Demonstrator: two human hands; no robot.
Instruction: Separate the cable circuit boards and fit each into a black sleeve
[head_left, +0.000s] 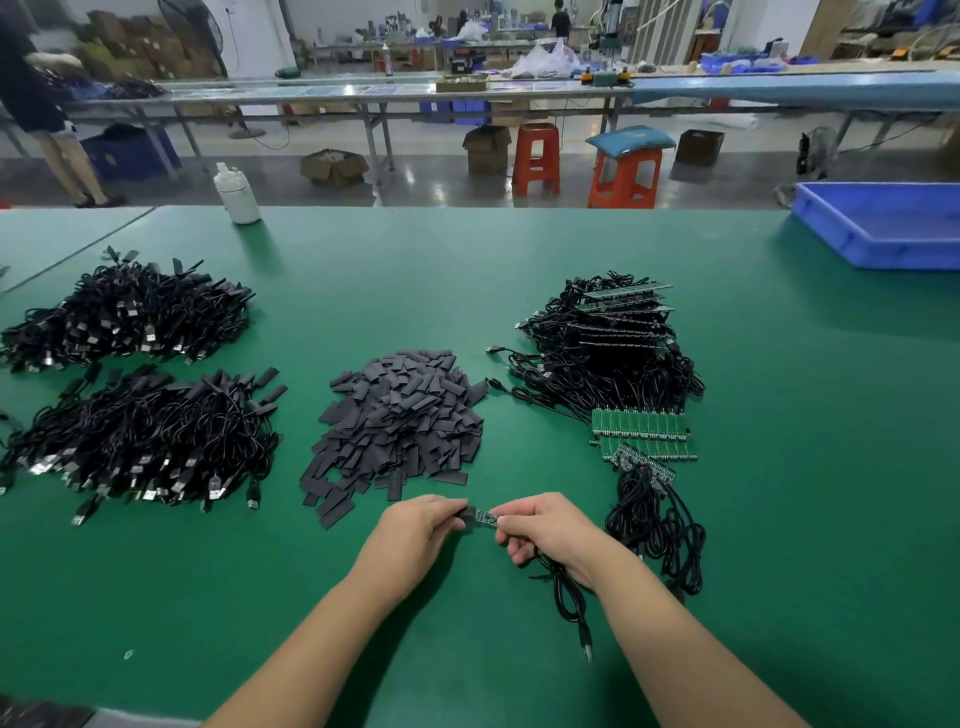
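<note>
Both hands (480, 525) on circuit board (484, 516) and black sleeve (464, 513)

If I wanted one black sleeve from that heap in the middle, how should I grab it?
Take a loose sleeve at the pile's near edge, probably from above, pinching its two long sides. Those lie flat and single on the green table, apart from the heap, so nothing else should drag along.

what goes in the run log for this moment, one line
step: sleeving | left hand: holds black sleeve | right hand: pinches circuit board, cable trailing | state: board partly exposed
</note>
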